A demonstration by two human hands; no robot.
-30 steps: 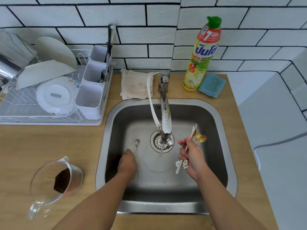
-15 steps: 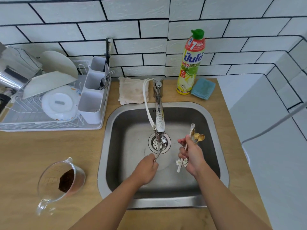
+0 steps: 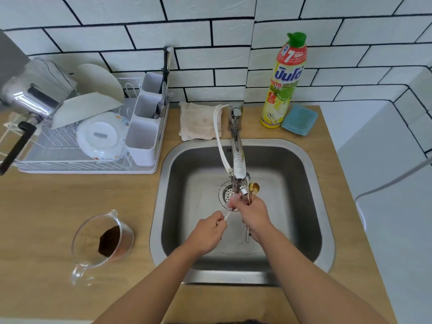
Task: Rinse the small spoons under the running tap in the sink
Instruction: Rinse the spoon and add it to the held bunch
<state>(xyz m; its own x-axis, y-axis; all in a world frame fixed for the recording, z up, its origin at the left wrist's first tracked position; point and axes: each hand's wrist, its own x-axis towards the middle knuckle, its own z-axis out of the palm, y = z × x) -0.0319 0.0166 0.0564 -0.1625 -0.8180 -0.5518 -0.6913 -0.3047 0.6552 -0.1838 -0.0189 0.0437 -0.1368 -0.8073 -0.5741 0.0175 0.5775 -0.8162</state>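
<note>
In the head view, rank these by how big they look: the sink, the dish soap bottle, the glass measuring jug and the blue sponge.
1. Sink, by far the largest.
2. Dish soap bottle.
3. Glass measuring jug; it looks close to the bottle and sits nearer the camera, so this order is unsure.
4. Blue sponge, the smallest.

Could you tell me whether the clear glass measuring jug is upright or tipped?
Tipped: the clear glass measuring jug lies sideways, mouth facing the camera.

Bare sink (image 3: 301, 206) floor right of both hands — tap (image 3: 238, 160) and white hose (image 3: 218, 136) overhead at centre.
</note>
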